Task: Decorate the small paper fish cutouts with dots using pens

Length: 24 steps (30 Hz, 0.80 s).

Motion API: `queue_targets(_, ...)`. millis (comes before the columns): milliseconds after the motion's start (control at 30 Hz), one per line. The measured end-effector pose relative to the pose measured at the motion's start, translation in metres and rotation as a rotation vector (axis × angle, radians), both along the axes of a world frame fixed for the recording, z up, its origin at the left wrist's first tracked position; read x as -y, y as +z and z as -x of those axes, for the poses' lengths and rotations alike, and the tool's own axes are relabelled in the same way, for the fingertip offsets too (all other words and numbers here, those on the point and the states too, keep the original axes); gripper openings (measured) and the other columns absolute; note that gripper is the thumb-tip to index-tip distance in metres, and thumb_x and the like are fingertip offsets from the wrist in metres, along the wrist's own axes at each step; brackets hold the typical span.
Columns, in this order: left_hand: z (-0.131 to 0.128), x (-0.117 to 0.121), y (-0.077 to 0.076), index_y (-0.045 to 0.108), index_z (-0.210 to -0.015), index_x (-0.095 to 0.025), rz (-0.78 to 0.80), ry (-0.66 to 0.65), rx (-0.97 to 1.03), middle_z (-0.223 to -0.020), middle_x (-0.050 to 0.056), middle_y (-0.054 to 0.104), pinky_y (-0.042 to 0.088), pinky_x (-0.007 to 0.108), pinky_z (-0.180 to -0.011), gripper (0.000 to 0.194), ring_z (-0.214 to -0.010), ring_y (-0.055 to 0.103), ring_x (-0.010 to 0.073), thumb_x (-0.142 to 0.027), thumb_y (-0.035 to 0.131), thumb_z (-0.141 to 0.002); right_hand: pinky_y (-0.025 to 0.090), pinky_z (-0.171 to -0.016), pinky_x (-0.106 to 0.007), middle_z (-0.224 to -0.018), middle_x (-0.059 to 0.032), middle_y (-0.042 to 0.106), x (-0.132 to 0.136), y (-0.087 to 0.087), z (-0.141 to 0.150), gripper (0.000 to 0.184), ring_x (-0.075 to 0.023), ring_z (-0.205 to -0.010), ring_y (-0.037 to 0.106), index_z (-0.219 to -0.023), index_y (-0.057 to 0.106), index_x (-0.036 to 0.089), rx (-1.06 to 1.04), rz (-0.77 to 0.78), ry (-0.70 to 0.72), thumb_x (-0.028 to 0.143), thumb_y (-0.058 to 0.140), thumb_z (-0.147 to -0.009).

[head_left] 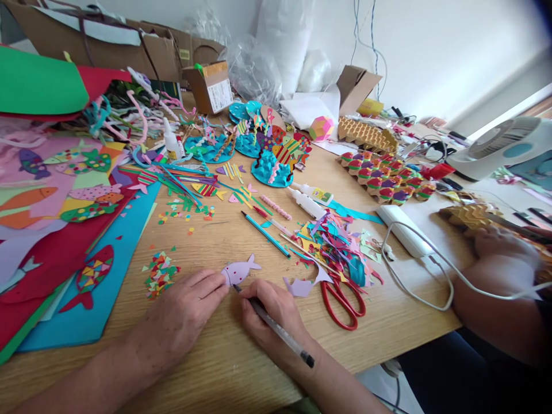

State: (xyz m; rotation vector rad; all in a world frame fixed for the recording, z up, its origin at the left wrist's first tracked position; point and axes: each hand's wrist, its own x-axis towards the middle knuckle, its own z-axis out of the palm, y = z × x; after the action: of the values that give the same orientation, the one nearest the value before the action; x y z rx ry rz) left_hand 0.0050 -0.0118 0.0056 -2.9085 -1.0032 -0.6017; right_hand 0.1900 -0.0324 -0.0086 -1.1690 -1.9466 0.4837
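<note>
A small lilac paper fish [240, 271] with dark pink dots lies on the wooden table near its front. The fingers of my left hand [194, 302] press its left end down, flat and close together. My right hand [271, 313] is closed round a clear pen [280, 329] with a black end cap, its tip touching the fish's lower edge. Left of my left hand is a heap of tiny coloured paper bits [161, 275]. Red-handled scissors [344, 305] and a lilac paper offcut [304, 286] lie to the right of my right hand.
Paper scraps [340, 244], a blue pen [265, 233] and glue bottles [307, 202] lie beyond my hands. Coloured sheets [125, 276] cover the left side. At right are a power strip [405, 230] with a looping cable, a fan [504, 146] and another person's arm [495, 293].
</note>
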Motion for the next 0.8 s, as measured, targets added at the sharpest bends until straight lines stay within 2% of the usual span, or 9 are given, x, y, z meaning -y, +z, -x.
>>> queue_targets(800,0.002,0.0005,-0.0023,0.063,-0.102,-0.01,0.0,-0.004,-0.002,-0.1,0.007,0.066,0.052,0.032,-0.084,0.042,-0.095,0.059,0.019,0.001,0.027,-0.083,0.041,-0.053,-0.019,-0.062,0.0029,0.057,0.0001,0.0002,-0.0015,0.012,-0.0097,-0.053,0.053,-0.076,0.049,0.021,-0.017,0.013,0.005,0.01,0.045,-0.075)
